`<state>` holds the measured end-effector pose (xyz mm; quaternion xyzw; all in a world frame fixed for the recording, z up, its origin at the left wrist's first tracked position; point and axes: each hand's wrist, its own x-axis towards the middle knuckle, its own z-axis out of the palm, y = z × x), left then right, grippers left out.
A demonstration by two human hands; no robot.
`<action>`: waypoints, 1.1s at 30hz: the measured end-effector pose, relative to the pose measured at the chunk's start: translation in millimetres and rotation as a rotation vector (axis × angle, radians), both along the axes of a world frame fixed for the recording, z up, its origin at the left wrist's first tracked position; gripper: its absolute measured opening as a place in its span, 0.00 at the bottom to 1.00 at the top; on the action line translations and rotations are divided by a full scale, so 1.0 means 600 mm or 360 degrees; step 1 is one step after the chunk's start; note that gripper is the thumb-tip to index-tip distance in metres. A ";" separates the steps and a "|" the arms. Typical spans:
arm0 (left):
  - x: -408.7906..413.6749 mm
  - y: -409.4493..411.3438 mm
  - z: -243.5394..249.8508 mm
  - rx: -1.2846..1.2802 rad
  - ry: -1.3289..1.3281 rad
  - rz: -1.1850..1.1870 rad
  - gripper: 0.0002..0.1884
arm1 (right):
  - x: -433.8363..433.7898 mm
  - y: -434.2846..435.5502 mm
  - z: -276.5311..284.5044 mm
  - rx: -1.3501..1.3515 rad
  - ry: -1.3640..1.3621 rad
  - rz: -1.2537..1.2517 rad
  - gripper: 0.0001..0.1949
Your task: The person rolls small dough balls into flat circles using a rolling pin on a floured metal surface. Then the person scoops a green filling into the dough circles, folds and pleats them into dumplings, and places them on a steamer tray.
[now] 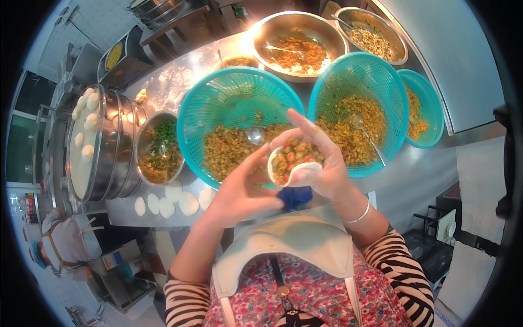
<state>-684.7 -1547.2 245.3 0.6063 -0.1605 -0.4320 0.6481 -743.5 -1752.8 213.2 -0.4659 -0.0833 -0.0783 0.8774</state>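
My right hand [327, 163], with a bracelet at its wrist, holds a round dough wrapper [305, 166] heaped with diced vegetable filling [295, 153]. The wrapper's near edge curls up by the thumb. To its left is my left hand [241, 190], fingers apart and holding nothing; its fingertips come close to the wrapper, and whether they touch it I cannot tell. Behind the hands stands a teal plastic basket [241, 73] of chopped filling with a metal spoon [255, 135] in it. Several flat dough rounds [188, 203] lie on the steel table at the left.
Another teal basket [314, 98] holds filling and a spoon [369, 141]. Beyond are steel bowls [300, 75] [404, 53] and a smaller teal basket [439, 118]. A bowl of chopped greens [139, 163] stands beside stacked steamers [102, 184] bearing dough pieces [90, 122]. A co-worker [67, 241] is far left.
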 end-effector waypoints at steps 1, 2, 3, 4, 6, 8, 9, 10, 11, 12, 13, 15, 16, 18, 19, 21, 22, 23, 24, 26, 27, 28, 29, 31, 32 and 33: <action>0.007 -0.004 0.000 -0.0055 -0.0098 -0.0034 0.49 | 0.002 0.013 0.006 -0.0162 0.0008 0.0002 0.49; 0.015 -0.004 -0.001 -0.0108 -0.0197 -0.0071 0.52 | 0.005 0.027 0.013 -0.0323 0.0014 0.0000 0.48; 0.020 -0.005 -0.002 -0.0175 -0.0285 -0.0123 0.55 | 0.003 0.038 0.021 -0.0497 0.0034 -0.0020 0.48; 0.024 0.000 0.001 -0.0187 -0.0228 -0.0120 0.56 | 0.003 0.056 0.028 -0.0479 0.0062 -0.0017 0.46; 0.031 0.016 0.003 -0.0253 -0.0185 -0.0109 0.58 | 0.008 0.074 0.031 -0.0654 0.0018 -0.0042 0.45; 0.031 0.033 -0.005 -0.0336 -0.0196 -0.0021 0.59 | 0.013 0.095 0.037 -0.0749 0.0006 -0.0062 0.41; 0.032 0.043 -0.010 -0.0356 -0.0245 -0.0007 0.59 | 0.018 0.102 0.036 -0.0845 -0.0084 -0.0094 0.40; 0.034 0.051 -0.013 -0.0376 -0.0294 0.0010 0.58 | 0.025 0.108 0.034 -0.0940 -0.0175 -0.0124 0.38; 0.036 0.059 -0.014 -0.0395 -0.0343 0.0028 0.58 | 0.031 0.114 0.036 -0.1034 -0.0266 -0.0153 0.37; 0.040 0.077 0.000 -0.0181 -0.0332 -0.0049 0.55 | 0.040 0.122 0.039 -0.1148 -0.0406 -0.0215 0.34; 0.039 0.086 0.005 -0.0180 -0.0385 -0.0033 0.54 | 0.047 0.126 0.042 -0.1305 -0.0509 -0.0268 0.34; 0.040 0.102 0.008 -0.0173 -0.0494 0.0006 0.50 | 0.058 0.134 0.048 -0.1611 -0.0723 -0.0371 0.34; 0.043 0.109 0.009 -0.0208 -0.0529 0.0000 0.48 | 0.061 0.141 0.056 -0.1674 -0.0729 -0.0408 0.35; 0.047 0.124 0.007 -0.0254 -0.0402 -0.0026 0.49 | 0.067 0.153 0.066 -0.1682 -0.0803 -0.0409 0.35; 0.049 0.130 0.006 -0.0277 -0.0338 -0.0040 0.50 | 0.070 0.157 0.069 -0.1684 -0.0839 -0.0410 0.35; 0.057 0.138 0.003 -0.0275 -0.0380 -0.0106 0.48 | 0.077 0.164 0.070 -0.1639 -0.0886 -0.0305 0.33; 0.059 0.140 0.002 -0.0272 -0.0401 -0.0140 0.47 | 0.079 0.166 0.071 -0.1615 -0.0908 -0.0253 0.32; 0.059 0.143 0.002 -0.0245 -0.0512 -0.0101 0.46 | 0.081 0.168 0.072 -0.1630 -0.0922 -0.0242 0.31; 0.058 0.145 0.003 -0.0216 -0.0626 -0.0059 0.45 | 0.083 0.168 0.073 -0.1642 -0.0940 -0.0229 0.31; 0.059 0.146 0.010 -0.0215 -0.0643 -0.0013 0.44 | 0.086 0.168 0.075 -0.1650 -0.0955 -0.0202 0.31; 0.060 0.145 0.019 -0.0244 -0.0546 -0.0012 0.42 | 0.087 0.168 0.074 -0.1645 -0.0950 -0.0190 0.31; 0.060 0.144 0.026 -0.0273 -0.0449 -0.0012 0.41 | 0.087 0.168 0.073 -0.1641 -0.0944 -0.0179 0.32; 0.059 0.147 0.029 -0.0197 -0.0411 -0.0031 0.40 | 0.086 0.169 0.075 -0.1639 -0.0946 -0.0165 0.33; 0.058 0.154 0.034 -0.0038 -0.0337 -0.0074 0.39 | 0.084 0.172 0.083 -0.1631 -0.0948 -0.0146 0.35; 0.058 0.154 0.032 -0.0090 -0.0320 -0.0080 0.38 | 0.085 0.172 0.089 -0.1641 -0.0942 -0.0138 0.36; 0.057 0.154 0.029 -0.0140 -0.0300 -0.0082 0.38 | 0.085 0.173 0.095 -0.1648 -0.0936 -0.0125 0.37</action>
